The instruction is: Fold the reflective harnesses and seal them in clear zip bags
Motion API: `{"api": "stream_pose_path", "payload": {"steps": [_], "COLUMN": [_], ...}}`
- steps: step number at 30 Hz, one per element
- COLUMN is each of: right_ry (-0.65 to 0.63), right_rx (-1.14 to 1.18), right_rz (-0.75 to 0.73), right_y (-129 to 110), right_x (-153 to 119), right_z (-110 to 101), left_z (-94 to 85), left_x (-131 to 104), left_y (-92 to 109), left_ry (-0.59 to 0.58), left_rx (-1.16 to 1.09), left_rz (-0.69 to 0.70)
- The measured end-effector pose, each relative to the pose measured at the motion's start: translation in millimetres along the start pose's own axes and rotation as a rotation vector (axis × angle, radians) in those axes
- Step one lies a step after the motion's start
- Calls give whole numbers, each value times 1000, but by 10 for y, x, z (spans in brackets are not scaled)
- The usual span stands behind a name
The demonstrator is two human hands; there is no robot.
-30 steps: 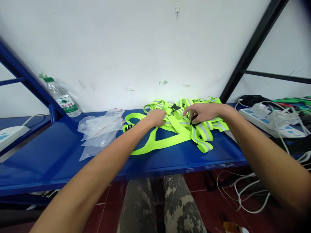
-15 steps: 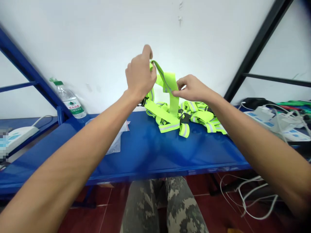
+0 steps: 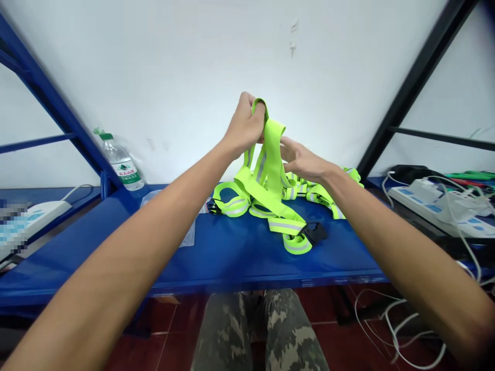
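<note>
Raised above the blue table, my left hand (image 3: 249, 121) is closed on a neon yellow-green strap (image 3: 274, 154) with grey stripes, looped over its fingers. The strap hangs down in folds onto the table. My right hand (image 3: 303, 158) is beside the hanging strap on its right, fingers apart and slightly curled, the fingertips partly behind the strap. A black buckle (image 3: 315, 233) lies at the strap's lower right end, and another black buckle (image 3: 214, 206) lies at its left. More neon straps (image 3: 325, 196) lie behind my right wrist.
The blue table (image 3: 232, 257) meets a white wall. A water bottle (image 3: 124, 166) and clear plastic bags (image 3: 188, 238) are at the left. White power strips (image 3: 436, 208) with cables lie at the right, another power strip (image 3: 42, 216) at far left. Blue and black frame posts flank the table.
My left hand has moved right and slightly down with the strap. The strap's lower part has separated from the pile and spread forward. My right hand's fingers have opened off the strap.
</note>
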State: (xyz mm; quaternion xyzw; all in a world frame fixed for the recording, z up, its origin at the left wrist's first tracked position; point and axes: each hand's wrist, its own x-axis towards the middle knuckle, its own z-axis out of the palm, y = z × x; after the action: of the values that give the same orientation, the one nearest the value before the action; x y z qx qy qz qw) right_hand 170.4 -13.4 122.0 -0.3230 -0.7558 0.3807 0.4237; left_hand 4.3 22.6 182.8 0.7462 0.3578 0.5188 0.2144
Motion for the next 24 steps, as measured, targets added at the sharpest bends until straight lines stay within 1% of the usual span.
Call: {"api": "stream_pose_path", "payload": {"steps": [2,4,6,8,11,12,13,14,15,16,17,18,20,21,22,23,24], "right_ry": [-97,-137,-133,-176,-325,-356,-366,-350,-305,-219,-89,69,375,472,531,557,572], "right_rx": [-14,-52,-91,-119,-201,-235,-273,-319,-375,-442,-512,-575,-620,-604,-581,-561,-549], "right_rz": [114,207,242,266,317,327,329,325,320,313,301,279,197,145,92,44,0], "right_y": [15,-10,-54,-101,-147,-152,-149,-140,-122,-99,-72,-46,-23,-36,-70,-126,-198], "right_x": [38,37,15,-9,-19,-15,-6,6,22,42,67,96,164,201,236,270,299], "right_z": [-7,-70,-142,-164,-63,-19,14,25,8,-38,-108,-194,-366,-430,-468,-476,-459], "left_z": [-48,-134,-208,-226,-164,-149,-151,-177,-227,-299,-383,-469,-591,-607,-585,-527,-441], "left_x": [-9,-6,3,9,9,8,7,4,0,-8,-20,-36,-79,-102,-124,-142,-157], "left_y": [50,70,60,29,-17,-26,-31,-32,-29,-23,-16,-8,3,2,-5,-16,-31], "left_ry": [-13,-4,17,37,59,63,60,48,15,-40,-112,-205,-413,-499,-549,-567,-547], "left_rx": [-12,2,9,5,-5,-2,8,26,55,99,159,229,367,408,422,410,381], "left_rz": [-32,-62,-92,-124,-141,-138,-132,-123,-111,-96,-78,-56,-14,0,9,17,21]}}
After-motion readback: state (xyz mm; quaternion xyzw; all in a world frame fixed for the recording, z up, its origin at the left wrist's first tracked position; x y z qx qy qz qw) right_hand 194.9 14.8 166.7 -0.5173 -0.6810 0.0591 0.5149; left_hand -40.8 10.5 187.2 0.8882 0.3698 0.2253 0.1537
